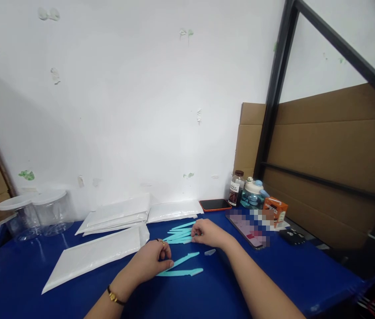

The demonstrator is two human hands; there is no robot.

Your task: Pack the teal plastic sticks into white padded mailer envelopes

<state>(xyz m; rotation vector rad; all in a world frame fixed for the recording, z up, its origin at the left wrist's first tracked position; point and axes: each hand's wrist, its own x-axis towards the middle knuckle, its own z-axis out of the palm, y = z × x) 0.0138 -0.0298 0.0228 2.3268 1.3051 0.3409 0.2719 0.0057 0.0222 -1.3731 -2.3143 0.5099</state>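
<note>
Fingers of the left hand [152,259] pinched one teal plastic strip [183,259] on the blue table [24,283]. At two o'clock from it, the right hand [209,233] gripped the end of the strip pile [179,235].

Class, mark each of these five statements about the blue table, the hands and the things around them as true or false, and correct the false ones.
1. The left hand touches a teal strip. True.
2. The right hand rests at a pile of teal strips. True.
3. The table is red. False: it is blue.
4. The two clear jars stand at the right edge. False: they stand at the far left, by the wall.
5. The white envelopes lie to the left of the hands. True.
</note>
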